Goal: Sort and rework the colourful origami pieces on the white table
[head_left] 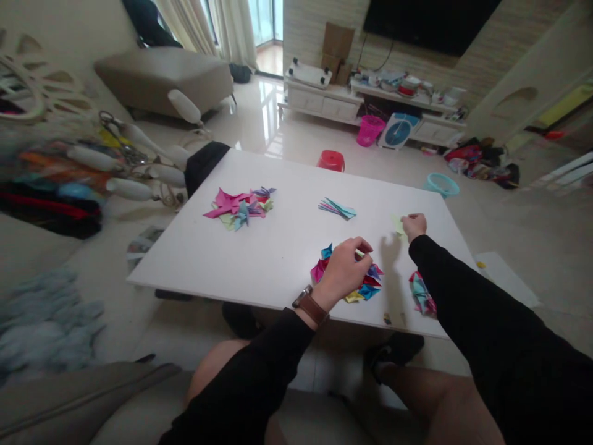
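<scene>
My right hand [414, 227] is closed in a pinch at the far right of the table, on a pale yellow-green folded paper [398, 225]. My left hand [343, 269] is over a pile of folded paper pieces [369, 290] in blue, red, purple and yellow. Its fingers are curved, with a gap between them and the thumb, and it hides part of the pile. Beyond it lie several flat, narrow paper pieces [339, 209], fanned out in teal and purple. A second folded-paper cluster [420, 295] sits partly behind my right sleeve.
A larger heap of pink, green and blue folded paper [238, 207] is on the left of the white table [259, 259]. Past the far edge stand a red stool [331, 161] and a teal basin [441, 184]. A lamp with white shades [132, 189] is beside the left edge.
</scene>
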The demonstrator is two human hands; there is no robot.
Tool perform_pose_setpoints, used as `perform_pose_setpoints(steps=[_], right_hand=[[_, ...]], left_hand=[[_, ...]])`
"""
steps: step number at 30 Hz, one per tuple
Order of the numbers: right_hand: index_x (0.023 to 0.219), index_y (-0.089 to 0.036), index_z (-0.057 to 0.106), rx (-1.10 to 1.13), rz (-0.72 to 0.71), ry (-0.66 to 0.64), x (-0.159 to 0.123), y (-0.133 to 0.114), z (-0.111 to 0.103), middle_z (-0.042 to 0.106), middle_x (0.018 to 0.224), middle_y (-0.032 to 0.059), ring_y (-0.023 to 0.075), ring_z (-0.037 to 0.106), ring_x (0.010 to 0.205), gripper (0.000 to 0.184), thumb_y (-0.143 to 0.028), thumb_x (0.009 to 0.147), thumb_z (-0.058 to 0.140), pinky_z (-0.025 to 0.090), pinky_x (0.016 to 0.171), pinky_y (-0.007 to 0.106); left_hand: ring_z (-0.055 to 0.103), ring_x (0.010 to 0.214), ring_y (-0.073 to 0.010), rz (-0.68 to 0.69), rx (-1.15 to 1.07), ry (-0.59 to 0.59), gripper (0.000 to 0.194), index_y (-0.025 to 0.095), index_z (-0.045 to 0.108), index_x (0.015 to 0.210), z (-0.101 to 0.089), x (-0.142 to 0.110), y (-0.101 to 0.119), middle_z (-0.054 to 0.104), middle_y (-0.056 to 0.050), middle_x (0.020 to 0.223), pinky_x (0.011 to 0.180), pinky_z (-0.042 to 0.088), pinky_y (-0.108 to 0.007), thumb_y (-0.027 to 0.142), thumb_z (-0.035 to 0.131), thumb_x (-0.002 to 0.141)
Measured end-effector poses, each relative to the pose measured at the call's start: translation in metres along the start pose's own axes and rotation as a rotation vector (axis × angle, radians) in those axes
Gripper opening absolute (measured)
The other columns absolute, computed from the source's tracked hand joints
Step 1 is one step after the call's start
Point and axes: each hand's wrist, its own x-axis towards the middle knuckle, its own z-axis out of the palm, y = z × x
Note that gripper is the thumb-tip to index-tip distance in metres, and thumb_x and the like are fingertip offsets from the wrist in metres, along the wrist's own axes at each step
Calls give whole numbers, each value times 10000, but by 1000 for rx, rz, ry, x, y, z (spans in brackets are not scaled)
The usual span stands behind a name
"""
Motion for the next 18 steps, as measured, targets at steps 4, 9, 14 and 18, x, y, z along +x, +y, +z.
perform_pose_setpoints(steps=[4, 9, 14, 18], right_hand=[[898, -162, 626, 31, -205, -265, -40, -71, 57, 654, 927, 64, 192, 613, 864, 163, -113, 743, 631, 516, 900, 371], [982, -186, 683, 75, -562, -595, -139, -167, 142, 689, 1102, 82, 227, 624, 1018, 229, -155, 757, 650, 489, 982, 372], [1243, -151, 658, -82, -1209, -751, -244, -247, 203, 589, 1415, 173, 305, 476, 1338, 338, -285, 960, 532, 402, 1104, 453], [1242, -144, 681, -286, -1342, -800, -286, -280, 233, 527, 1528, 183, 372, 349, 1467, 366, -353, 985, 526, 312, 1155, 572]], left_hand=[[585, 700, -129, 60, -65, 108, 120, 200, 639, 901, -15, -1, 10, 662, 9, 813, 720, 454, -268, 135, 566, 831], [523, 600, -126, 80, -65, 230, 115, 217, 620, 904, -39, -1, 23, 495, 60, 605, 643, 380, -264, 144, 563, 835], [471, 527, -118, 65, -119, 296, 91, 232, 588, 946, -71, -2, 28, 450, 82, 547, 605, 344, -261, 187, 556, 873], [485, 546, -116, 54, -149, 387, 72, 232, 581, 947, -95, -1, 27, 505, 64, 585, 608, 348, -263, 196, 556, 890]])
